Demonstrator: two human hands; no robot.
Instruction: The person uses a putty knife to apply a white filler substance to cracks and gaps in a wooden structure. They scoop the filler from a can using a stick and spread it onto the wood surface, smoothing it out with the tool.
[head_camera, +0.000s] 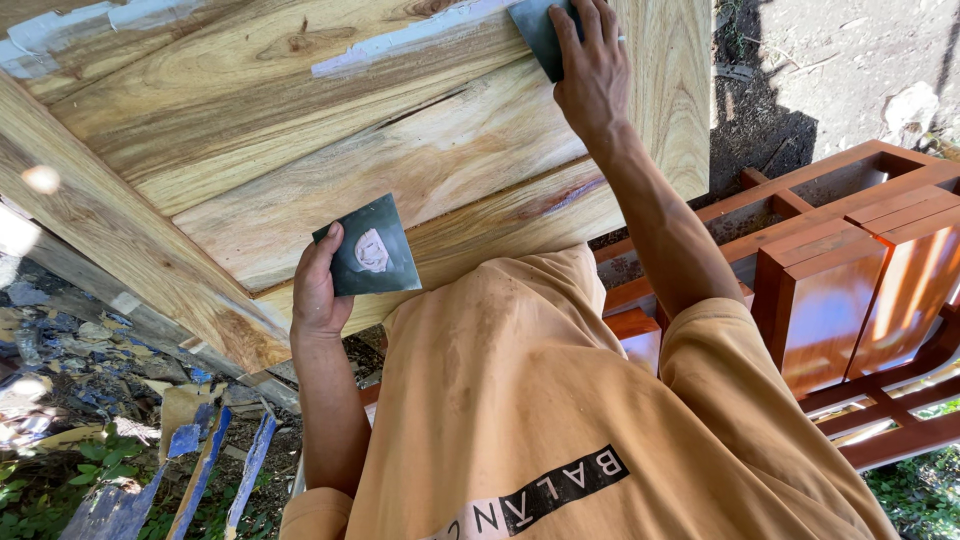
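Note:
My left hand (318, 290) holds a dark square scraper plate (372, 250) with a dab of pale filler on it, just off the near edge of a large light wooden panel (330, 140). Higher up, my right hand (592, 68) presses a second dark scraper (535, 30) flat against the panel, beside a streak of whitish filler (400, 40) along a seam between boards. More filler shows at the panel's top left corner. My orange shirt fills the lower middle of the view.
Glossy reddish-brown wooden furniture frames (850, 270) stand at the right. Bare dirt ground (830, 60) lies beyond the panel. Blue-painted wood scraps (200, 470) and debris litter the ground at lower left, with green weeds at both lower corners.

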